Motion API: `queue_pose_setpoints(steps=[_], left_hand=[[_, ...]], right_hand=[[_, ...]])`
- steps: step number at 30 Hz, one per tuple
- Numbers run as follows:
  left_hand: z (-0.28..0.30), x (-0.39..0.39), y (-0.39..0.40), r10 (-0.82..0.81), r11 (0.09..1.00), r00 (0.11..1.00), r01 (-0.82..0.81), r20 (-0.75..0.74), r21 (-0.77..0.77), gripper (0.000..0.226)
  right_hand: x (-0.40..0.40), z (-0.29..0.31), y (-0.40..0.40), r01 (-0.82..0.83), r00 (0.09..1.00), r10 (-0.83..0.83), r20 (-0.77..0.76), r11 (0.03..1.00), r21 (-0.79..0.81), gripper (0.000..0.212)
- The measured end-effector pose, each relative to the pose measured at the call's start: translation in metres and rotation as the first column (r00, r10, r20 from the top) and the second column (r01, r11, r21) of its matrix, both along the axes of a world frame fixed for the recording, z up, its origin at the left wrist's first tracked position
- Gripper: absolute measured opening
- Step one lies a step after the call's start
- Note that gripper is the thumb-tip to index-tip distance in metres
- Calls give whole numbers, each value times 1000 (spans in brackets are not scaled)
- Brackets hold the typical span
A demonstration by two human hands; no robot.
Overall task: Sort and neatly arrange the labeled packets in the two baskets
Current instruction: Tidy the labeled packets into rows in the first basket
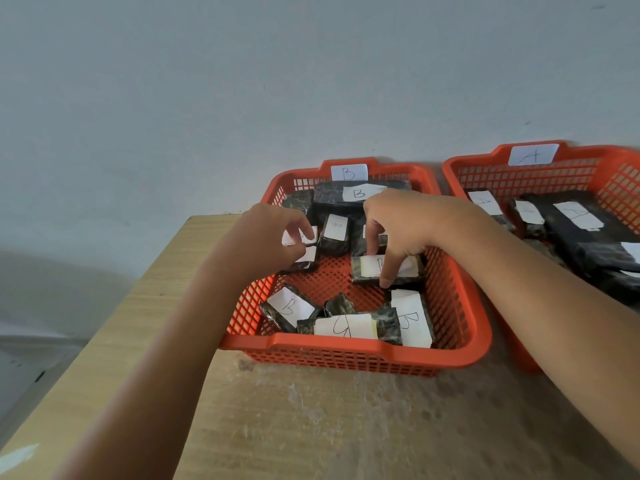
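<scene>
Both hands are inside the basket tagged B [349, 351], which sits on the worktop [311, 420] with the basket tagged A [485, 157] just beside it on the right.

Left hand [266, 240]: fingers curled narrow, pinching a small dark packet [304, 261] at the basket's left wall; a second white label shows just above the fingertips, so I cannot tell whether one packet or two are in the pinch.

Right hand [405, 230]: fingers spread, tips pressing down on a flat packet marked B [388, 270] mid-basket. It looks like a press or slide, not a closed grasp.

Risks, as I judge them:
- The wrap looks glossy and slick, so a pinched packet could slip out and drop skew onto its neighbours.
- The paper labels look loosely stuck, with lifted corners on the near-row ones [346, 325]. Dragging fingers across one could peel or crease it.
- The near row overlaps in a heap, so pushing the middle packet toward it would worsen the jumble.
- Some labels read rotated, so a misread is possible.

Materials:
- Baskets: rigid orange plastic lattice with a solid rolled rim and a raised handle tab bearing a paper tag.
- Packets: rectangular blocks of varied size, dark mottled film.
- Worktop: pale wood grain with a scuffed, cloudy patch near me.

Basket A holds its own packets [575, 216], untouched by either hand.
</scene>
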State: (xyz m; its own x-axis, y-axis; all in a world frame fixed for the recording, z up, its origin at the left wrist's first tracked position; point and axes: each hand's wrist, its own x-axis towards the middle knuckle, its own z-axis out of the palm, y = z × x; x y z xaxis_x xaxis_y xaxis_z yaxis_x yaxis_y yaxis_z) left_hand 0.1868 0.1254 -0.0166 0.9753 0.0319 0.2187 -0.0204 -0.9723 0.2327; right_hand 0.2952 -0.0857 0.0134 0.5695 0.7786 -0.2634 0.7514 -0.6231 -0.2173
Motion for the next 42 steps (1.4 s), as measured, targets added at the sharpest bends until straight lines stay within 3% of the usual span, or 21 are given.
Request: queue_pose_setpoints(steps=[5, 10, 13, 15, 17, 21, 26, 32, 37, 42], left_hand=[[-1, 0, 2, -17, 1000, 1000, 17, -12, -18, 14], [12, -6, -13, -147, 985, 987, 139, -70, -107, 8], [26, -11, -25, -217, 973, 922, 180, -320, -141, 15], [32, -15, -31, -241, 970, 789, 202, -565, -132, 33], [32, -17, -35, -224, 973, 707, 199, -670, -115, 45], [25, -15, -38, -214, 975, 754, 200, -620, -93, 29], [21, -13, -43, -292, 956, 691, 232, -661, -179, 28], [18, -22, -30, -343, 894, 804, 122, -486, -430, 24], [8, -19, -40, -310, 898, 806, 75, -503, -434, 23], [6, -20, -31, -212, 861, 903, -9, -374, -509, 21]], right_hand=[[-2, 1, 1, 2, 1000, -2, -3, 1000, -30, 49], [3, -1, 1, 33, 996, -37, -81, 998, -46, 48], [4, -2, 1, 25, 996, -28, -82, 999, -42, 44], [5, -3, 2, 26, 996, -29, -83, 999, -41, 43], [5, -3, 1, 20, 997, -24, -80, 999, -42, 43], [6, -5, 1, 28, 996, -32, -82, 998, -52, 44], [6, -5, -1, 38, 995, -44, -94, 997, -66, 45], [7, -6, 0, 39, 994, -47, -94, 996, -84, 46], [11, -9, 1, 36, 993, -45, -108, 996, -84, 46], [13, -10, 0, 43, 990, -53, -128, 996, -78, 45]])
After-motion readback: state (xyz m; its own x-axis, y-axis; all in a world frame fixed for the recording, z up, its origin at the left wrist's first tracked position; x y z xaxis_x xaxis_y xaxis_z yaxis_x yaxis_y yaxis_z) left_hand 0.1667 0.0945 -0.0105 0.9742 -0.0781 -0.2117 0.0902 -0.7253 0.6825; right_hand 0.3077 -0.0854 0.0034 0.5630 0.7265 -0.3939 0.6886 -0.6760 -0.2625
